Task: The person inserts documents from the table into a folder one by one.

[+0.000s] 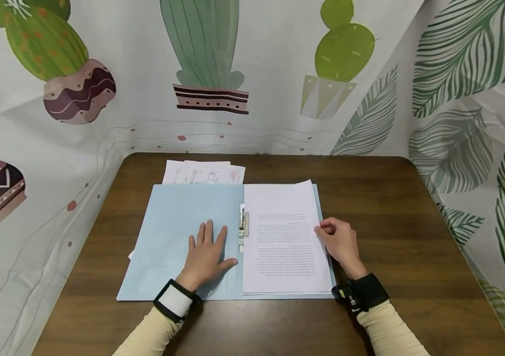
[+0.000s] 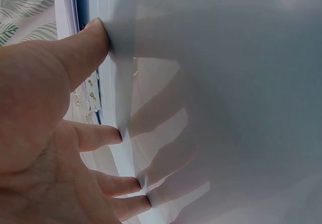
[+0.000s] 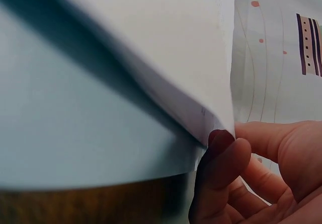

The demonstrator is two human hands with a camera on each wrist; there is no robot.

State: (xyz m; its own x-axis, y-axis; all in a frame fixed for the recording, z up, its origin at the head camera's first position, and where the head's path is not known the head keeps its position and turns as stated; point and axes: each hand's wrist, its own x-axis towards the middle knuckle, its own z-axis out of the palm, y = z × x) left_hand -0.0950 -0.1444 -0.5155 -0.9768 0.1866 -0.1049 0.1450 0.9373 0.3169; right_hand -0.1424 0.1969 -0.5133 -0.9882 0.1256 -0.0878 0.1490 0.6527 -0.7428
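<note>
A light blue folder (image 1: 172,212) lies spread open on the wooden table, with a metal clip (image 1: 241,242) along its spine. Printed sheets of paper (image 1: 283,202) lie on its right half, their text upside down in the head view. My left hand (image 1: 205,259) rests on the folder's left cover, fingers spread; in the left wrist view its fingertips (image 2: 115,134) touch the glossy cover. At the sheets' right edge my right hand (image 1: 339,242) pinches paper between thumb and finger. The right wrist view shows the pinched paper edge (image 3: 221,121) lifted off the blue cover (image 3: 90,143).
Behind the folder, partly under it, more papers (image 1: 212,173) with drawings and a reddish mark stick out. The brown table (image 1: 381,198) extends on both sides of the folder. A cloth (image 1: 274,59) printed with cacti and leaves hangs behind the table.
</note>
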